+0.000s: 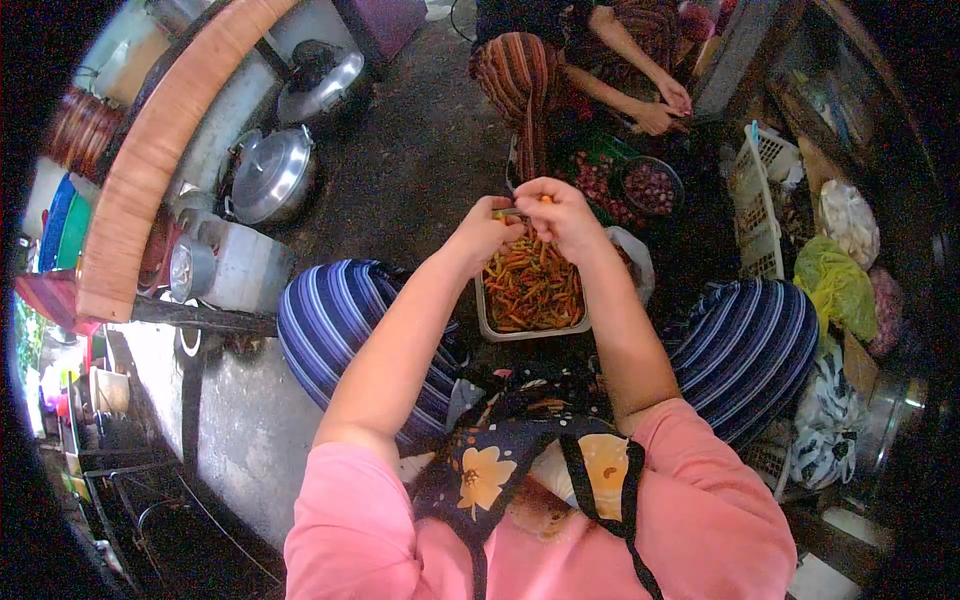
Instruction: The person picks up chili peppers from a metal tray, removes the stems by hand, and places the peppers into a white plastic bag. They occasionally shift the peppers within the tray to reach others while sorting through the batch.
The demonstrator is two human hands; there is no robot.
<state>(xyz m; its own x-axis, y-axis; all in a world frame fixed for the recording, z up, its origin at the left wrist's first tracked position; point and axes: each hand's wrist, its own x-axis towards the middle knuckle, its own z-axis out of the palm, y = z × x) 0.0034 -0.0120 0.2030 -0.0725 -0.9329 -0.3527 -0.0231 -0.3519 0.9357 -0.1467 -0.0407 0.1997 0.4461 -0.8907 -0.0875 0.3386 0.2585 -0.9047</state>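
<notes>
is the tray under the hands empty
No, the tray is piled with red, orange and green chillies beneath the left hand and right hand, which pinch one chilli.

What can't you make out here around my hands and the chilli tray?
1. The chilli: only an orange tip shows in the head view; the right hand covers the rest.
2. The left hand: what it pinches is too small to tell.
3. The tray: its far end is hidden behind both hands.
4. The other person's hands cover whatever they work on.
</notes>
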